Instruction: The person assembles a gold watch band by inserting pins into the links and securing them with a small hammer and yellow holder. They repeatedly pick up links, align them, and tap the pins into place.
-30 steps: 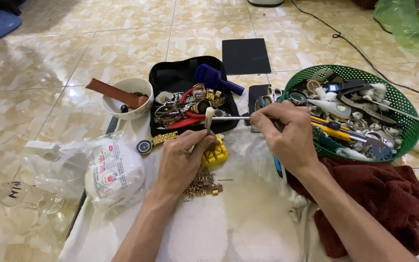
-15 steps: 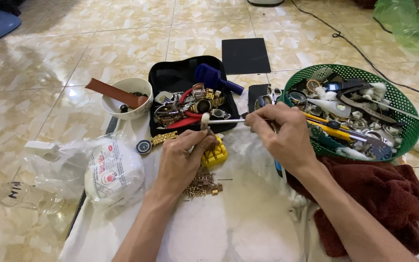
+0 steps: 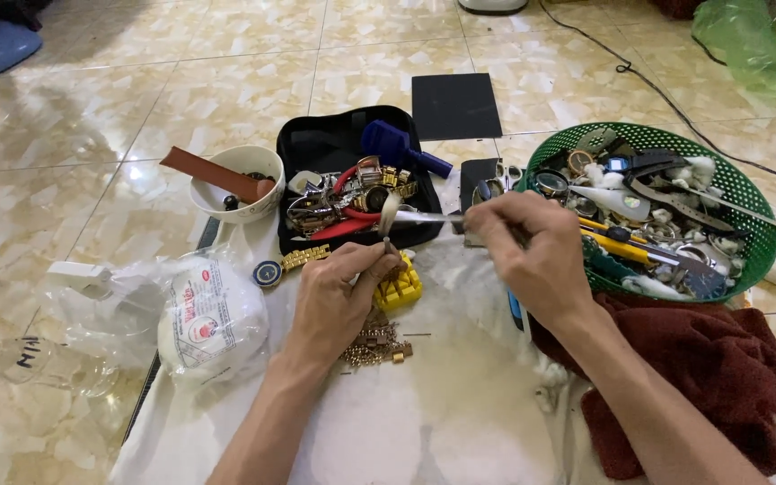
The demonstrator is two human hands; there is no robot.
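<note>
Two hands work over the white cloth [image 3: 460, 422]: left hand [image 3: 339, 301] pinches a small part [image 3: 389, 216], right hand [image 3: 536, 251] grips tweezers [image 3: 428, 217] touching it.

- Your left hand [image 3: 339, 292] sits by a bright yellow block [image 3: 399, 289] and a gold link band [image 3: 374, 344].
- Your right hand [image 3: 536, 251] pinches a silver tool [image 3: 428, 217].
- You have a green mesh basket [image 3: 747, 211] to the right, and a dark maroon cloth [image 3: 720, 377] below it.
- The tray [image 3: 325, 144] is black and carries a dark blue tool [image 3: 401, 148].
- The bowl [image 3: 213, 199] is white and holds a brown strap [image 3: 213, 175].
- The floor tiles [image 3: 136, 99] are cream with tan marbling.
</note>
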